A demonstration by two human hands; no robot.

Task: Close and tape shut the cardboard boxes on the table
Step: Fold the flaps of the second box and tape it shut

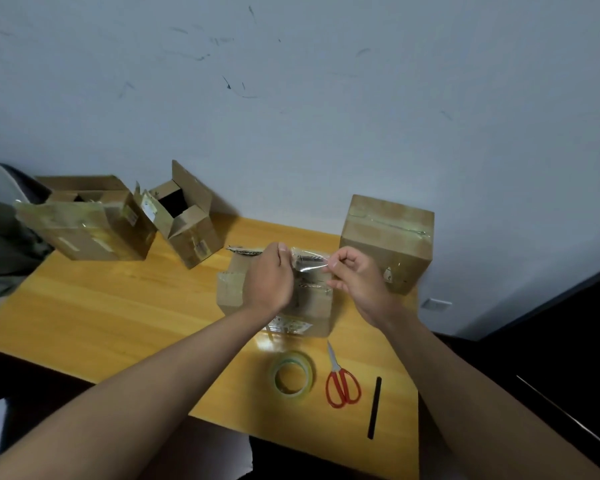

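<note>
I hold a clear tape strip (309, 261) stretched over the middle box (312, 306), my left hand (269, 282) and right hand (355, 275) each pinching one end. Near that box lie the tape roll (293, 377) and scissors (342, 382); beyond it stands a taped box (388, 240).

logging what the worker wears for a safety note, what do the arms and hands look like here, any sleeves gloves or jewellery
Both forearms are bare right to the frame edge, with no sleeves in view. The left hand and right hand wear no gloves. No watch, bracelet or ring shows on either wrist or on the visible fingers.
</note>
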